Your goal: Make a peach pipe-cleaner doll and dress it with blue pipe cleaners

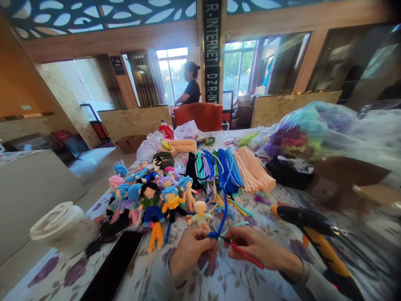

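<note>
Between the fingers of my left hand [192, 248] is a blue pipe cleaner [224, 209], its lower end bunched into a small coil. The rest of the stem rises in a bend above my hands. My right hand [257, 246] grips a red-handled tool [246, 254] whose thin dark tip meets the blue coil; its exact kind is unclear. Just beyond my left hand is a small doll [200, 212] with a bare peach head and a pale green top. Several finished-looking fuzzy dolls [151, 202] with coloured hair lie to the left, beside orange doll legs [156, 237].
Bundles of blue pipe cleaners [230, 171] and peach pipe cleaners [255, 169] lie ahead. A glue gun [308, 223] with cables is at right, near a cardboard box [341, 179] and plastic bags [332, 125]. A phone [114, 265] and lidded cup [64, 225] stand left. A person [190, 85] is beyond.
</note>
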A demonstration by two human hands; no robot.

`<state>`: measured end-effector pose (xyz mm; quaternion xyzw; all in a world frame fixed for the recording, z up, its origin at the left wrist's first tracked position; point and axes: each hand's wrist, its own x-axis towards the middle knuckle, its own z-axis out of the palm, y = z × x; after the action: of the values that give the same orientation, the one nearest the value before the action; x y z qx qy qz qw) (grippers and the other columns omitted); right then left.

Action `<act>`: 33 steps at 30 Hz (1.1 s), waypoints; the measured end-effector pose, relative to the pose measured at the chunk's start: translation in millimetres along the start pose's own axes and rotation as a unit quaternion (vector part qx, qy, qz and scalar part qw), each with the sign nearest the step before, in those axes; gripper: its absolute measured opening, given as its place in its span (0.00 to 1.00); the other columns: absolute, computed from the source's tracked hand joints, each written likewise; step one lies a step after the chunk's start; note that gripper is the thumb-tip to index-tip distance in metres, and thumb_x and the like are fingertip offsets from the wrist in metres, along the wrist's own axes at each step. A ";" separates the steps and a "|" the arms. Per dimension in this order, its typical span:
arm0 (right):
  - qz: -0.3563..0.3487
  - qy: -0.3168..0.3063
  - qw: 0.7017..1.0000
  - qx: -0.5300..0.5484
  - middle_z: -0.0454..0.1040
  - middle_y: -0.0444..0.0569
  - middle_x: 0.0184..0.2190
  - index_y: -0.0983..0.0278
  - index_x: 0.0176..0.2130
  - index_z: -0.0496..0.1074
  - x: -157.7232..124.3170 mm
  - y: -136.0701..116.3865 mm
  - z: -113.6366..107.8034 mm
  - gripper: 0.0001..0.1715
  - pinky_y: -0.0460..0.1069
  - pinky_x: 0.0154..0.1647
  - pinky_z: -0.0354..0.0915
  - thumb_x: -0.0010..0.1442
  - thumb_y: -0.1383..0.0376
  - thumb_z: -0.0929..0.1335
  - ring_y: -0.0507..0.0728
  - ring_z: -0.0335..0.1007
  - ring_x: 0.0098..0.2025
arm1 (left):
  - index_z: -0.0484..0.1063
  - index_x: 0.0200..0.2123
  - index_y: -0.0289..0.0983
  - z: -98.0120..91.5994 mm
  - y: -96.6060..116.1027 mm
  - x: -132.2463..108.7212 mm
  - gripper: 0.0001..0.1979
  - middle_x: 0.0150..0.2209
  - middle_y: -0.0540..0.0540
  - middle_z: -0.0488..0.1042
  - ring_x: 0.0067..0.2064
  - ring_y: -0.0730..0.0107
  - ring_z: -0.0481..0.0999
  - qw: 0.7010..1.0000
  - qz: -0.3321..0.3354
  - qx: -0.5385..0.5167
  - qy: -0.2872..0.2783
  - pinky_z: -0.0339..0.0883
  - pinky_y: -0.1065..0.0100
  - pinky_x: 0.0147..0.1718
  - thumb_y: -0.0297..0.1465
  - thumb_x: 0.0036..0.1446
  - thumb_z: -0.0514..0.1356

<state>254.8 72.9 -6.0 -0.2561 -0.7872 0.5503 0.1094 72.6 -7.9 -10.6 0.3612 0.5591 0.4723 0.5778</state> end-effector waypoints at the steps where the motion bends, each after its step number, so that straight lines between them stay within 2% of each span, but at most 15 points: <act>1: -0.003 0.006 1.000 -0.011 0.58 0.38 0.22 0.64 0.33 0.70 0.0 -0.7 0.1 0.07 0.42 0.22 0.49 0.57 0.62 0.67 0.47 0.50 0.23 | 0.74 0.18 0.34 -0.1 -0.9 0.4 0.09 0.12 0.48 0.71 0.12 0.74 0.66 1.000 0.000 -0.002 0.000 0.52 0.73 0.12 0.31 0.47 0.64; 4: -0.012 0.006 1.000 -0.021 0.58 0.38 0.21 0.64 0.30 0.70 -0.3 -3.8 0.8 0.05 0.42 0.22 0.48 0.56 0.66 0.65 0.47 0.50 0.23 | 0.74 0.19 0.34 -0.5 -4.1 2.3 0.07 0.13 0.49 0.71 0.12 0.74 0.66 1.000 -0.008 -0.022 0.009 0.53 0.73 0.12 0.29 0.46 0.64; 7: -0.023 -0.007 0.999 -0.024 0.55 0.37 0.19 0.65 0.25 0.66 -0.9 -6.8 1.8 0.08 0.43 0.21 0.46 0.56 0.70 0.63 0.47 0.47 0.22 | 0.74 0.17 0.34 -1.0 -8.7 5.5 0.06 0.13 0.50 0.70 0.13 0.73 0.68 0.999 -0.018 -0.047 0.018 0.57 0.73 0.13 0.26 0.44 0.64; 11: -0.020 0.015 0.999 -0.026 0.53 0.37 0.17 0.65 0.23 0.65 -0.9 -1.6 4.0 0.11 0.43 0.20 0.46 0.56 0.70 0.62 0.47 0.48 0.21 | 0.73 0.17 0.33 -3.1 -14.7 10.1 0.07 0.13 0.50 0.70 0.14 0.74 0.68 0.997 -0.023 -0.067 0.021 0.58 0.73 0.14 0.26 0.43 0.66; 13: -0.013 0.020 1.000 -0.016 0.57 0.37 0.17 0.65 0.26 0.68 -0.7 6.5 4.5 0.09 0.42 0.19 0.49 0.56 0.69 0.62 0.47 0.51 0.20 | 0.74 0.18 0.32 -5.2 -16.4 11.9 0.07 0.14 0.49 0.71 0.14 0.76 0.68 0.996 -0.024 -0.078 0.025 0.59 0.74 0.14 0.27 0.42 0.67; 15: 0.024 0.032 0.999 0.004 0.63 0.38 0.19 0.64 0.33 0.70 -1.4 15.5 3.3 0.06 0.42 0.18 0.52 0.55 0.66 0.64 0.47 0.56 0.19 | 0.75 0.19 0.31 -7.4 -17.3 13.2 0.06 0.16 0.48 0.72 0.15 0.77 0.68 0.995 -0.024 -0.092 0.028 0.59 0.75 0.15 0.27 0.42 0.68; 17: 0.069 0.087 0.994 -0.010 0.68 0.39 0.20 0.63 0.39 0.69 -4.0 22.0 -0.3 0.11 0.43 0.16 0.54 0.55 0.62 0.66 0.49 0.60 0.16 | 0.75 0.21 0.31 -9.3 -17.9 13.9 0.06 0.18 0.47 0.74 0.17 0.78 0.69 0.993 -0.026 -0.115 0.025 0.61 0.76 0.16 0.28 0.41 0.68; 19: 0.086 0.168 0.976 -0.110 0.71 0.41 0.19 0.62 0.37 0.70 -8.4 24.7 -6.0 0.11 0.45 0.19 0.57 0.56 0.59 0.66 0.52 0.64 0.17 | 0.75 0.23 0.30 -10.5 -18.2 14.1 0.07 0.20 0.47 0.74 0.17 0.79 0.69 0.990 -0.032 -0.139 0.018 0.61 0.77 0.16 0.28 0.41 0.68; 21: 0.089 0.233 0.933 -0.261 0.74 0.46 0.23 0.62 0.33 0.73 -13.1 25.2 -12.1 0.10 0.47 0.24 0.59 0.57 0.59 0.65 0.56 0.70 0.24 | 0.75 0.24 0.30 -11.2 -17.7 13.8 0.07 0.21 0.47 0.74 0.18 0.80 0.69 0.986 -0.038 -0.161 0.013 0.61 0.78 0.16 0.28 0.42 0.68; 23: 0.102 0.260 0.883 -0.378 0.74 0.50 0.29 0.60 0.33 0.76 -16.0 26.8 -17.4 0.11 0.48 0.28 0.60 0.58 0.61 0.64 0.58 0.72 0.29 | 0.74 0.25 0.31 -11.7 -15.9 12.9 0.07 0.22 0.48 0.75 0.19 0.80 0.70 0.983 -0.043 -0.179 0.008 0.62 0.79 0.17 0.28 0.43 0.68; 24: 0.108 0.258 0.870 -0.405 0.74 0.51 0.31 0.60 0.35 0.77 -16.5 28.6 -19.5 0.12 0.48 0.29 0.60 0.57 0.63 0.64 0.59 0.72 0.31 | 0.74 0.25 0.31 -11.9 -14.5 12.3 0.07 0.22 0.47 0.75 0.19 0.80 0.70 0.981 -0.048 -0.190 0.007 0.63 0.79 0.17 0.28 0.44 0.68; 26: 0.109 0.231 0.876 -0.408 0.74 0.51 0.33 0.62 0.36 0.77 -16.1 33.6 -23.3 0.12 0.48 0.31 0.60 0.55 0.67 0.64 0.58 0.72 0.32 | 0.74 0.25 0.31 -11.8 -10.8 10.8 0.06 0.23 0.46 0.77 0.20 0.80 0.71 0.976 -0.064 -0.209 0.008 0.65 0.79 0.19 0.26 0.44 0.68; 30: 0.081 0.168 0.914 -0.361 0.75 0.48 0.28 0.64 0.32 0.77 -16.6 37.9 -29.5 0.12 0.47 0.31 0.61 0.46 0.71 0.67 0.57 0.71 0.31 | 0.73 0.25 0.31 -8.5 -4.5 7.8 0.04 0.24 0.45 0.78 0.19 0.79 0.72 0.970 -0.098 -0.221 0.020 0.68 0.78 0.20 0.24 0.45 0.67; 33: 0.055 0.203 0.929 -0.304 0.75 0.47 0.27 0.64 0.35 0.77 -18.0 27.2 -27.7 0.12 0.47 0.30 0.61 0.49 0.69 0.67 0.56 0.70 0.28 | 0.73 0.24 0.32 -4.1 -3.8 6.6 0.05 0.23 0.45 0.78 0.19 0.78 0.72 0.973 -0.102 -0.208 0.019 0.68 0.77 0.19 0.24 0.42 0.67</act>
<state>290.3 93.1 -18.9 -0.4259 -0.8624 0.2265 0.1535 68.6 -3.1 -16.7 0.1654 0.4930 0.5237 0.6748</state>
